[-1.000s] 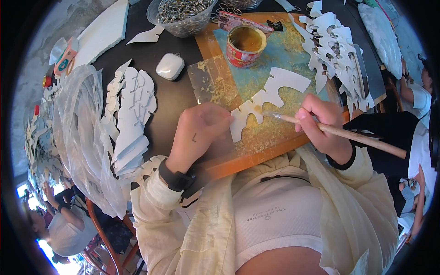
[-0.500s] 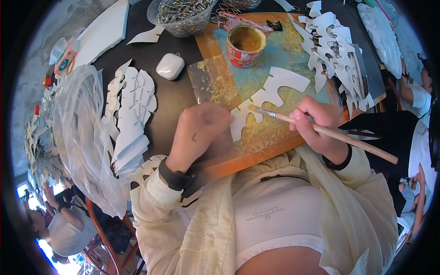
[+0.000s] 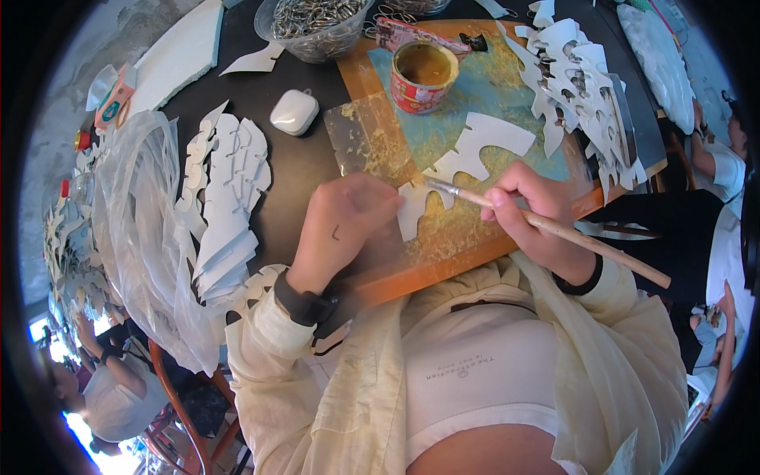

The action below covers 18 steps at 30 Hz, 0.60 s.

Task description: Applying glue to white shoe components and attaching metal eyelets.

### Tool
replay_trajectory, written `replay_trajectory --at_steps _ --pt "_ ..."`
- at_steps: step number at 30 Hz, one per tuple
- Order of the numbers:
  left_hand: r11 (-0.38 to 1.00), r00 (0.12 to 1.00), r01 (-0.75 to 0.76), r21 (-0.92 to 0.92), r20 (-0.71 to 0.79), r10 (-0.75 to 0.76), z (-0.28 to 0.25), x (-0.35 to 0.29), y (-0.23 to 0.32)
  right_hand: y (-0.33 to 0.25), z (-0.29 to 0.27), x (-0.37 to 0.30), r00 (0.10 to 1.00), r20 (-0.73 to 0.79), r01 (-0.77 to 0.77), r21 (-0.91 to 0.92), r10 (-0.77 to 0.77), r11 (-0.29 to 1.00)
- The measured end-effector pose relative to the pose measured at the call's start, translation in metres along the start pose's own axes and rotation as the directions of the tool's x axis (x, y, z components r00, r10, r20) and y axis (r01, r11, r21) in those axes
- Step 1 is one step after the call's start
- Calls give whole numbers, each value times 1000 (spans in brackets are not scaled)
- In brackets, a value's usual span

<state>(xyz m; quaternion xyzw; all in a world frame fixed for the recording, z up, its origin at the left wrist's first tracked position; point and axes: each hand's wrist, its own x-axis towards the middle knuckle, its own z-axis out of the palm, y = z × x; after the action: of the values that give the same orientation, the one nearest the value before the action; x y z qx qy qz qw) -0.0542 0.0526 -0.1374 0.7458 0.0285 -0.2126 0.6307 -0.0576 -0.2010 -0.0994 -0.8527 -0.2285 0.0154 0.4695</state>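
A brush (image 3: 554, 228) with a long wooden handle is pinched in my right hand (image 3: 534, 212). Its bristles touch a white cut-out piece (image 3: 484, 146) with a scalloped edge, near the left end. My left hand (image 3: 344, 226) is closed, with its thumb and fingertips on the left end of that piece, holding it down on the stained board (image 3: 507, 103). Yellowish smears cover much of the board. Beyond the piece stands a red and white tub (image 3: 419, 93) of amber, glue-like liquid.
Stacked white cut-outs (image 3: 229, 190) lie left, next to a clear plastic bag (image 3: 138, 229). More cut-outs (image 3: 582, 87) are piled at right. A tub of metal clips (image 3: 317, 36) stands at the back, with a white rounded case (image 3: 294, 112) nearer. Other people sit at both sides.
My right hand has moved slightly left, sliding the bristles toward the upper left edge of the cut-out. My left hand stays in place on the piece.
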Motion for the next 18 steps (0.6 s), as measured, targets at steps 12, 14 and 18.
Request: replay_trajectory --at_steps 12,14,18 --pt "1000 1000 -15 -14 3 15 -1 0 -3 -9 -6 -2 993 109 -53 41 48 998" --pt "1000 1000 -7 -17 -4 7 0 -1 0 -10 -5 -2 987 150 -62 74 51 995" --pt "1000 1000 17 -5 -15 -17 1 -1 4 -9 3 2 995 88 -53 138 42 989"
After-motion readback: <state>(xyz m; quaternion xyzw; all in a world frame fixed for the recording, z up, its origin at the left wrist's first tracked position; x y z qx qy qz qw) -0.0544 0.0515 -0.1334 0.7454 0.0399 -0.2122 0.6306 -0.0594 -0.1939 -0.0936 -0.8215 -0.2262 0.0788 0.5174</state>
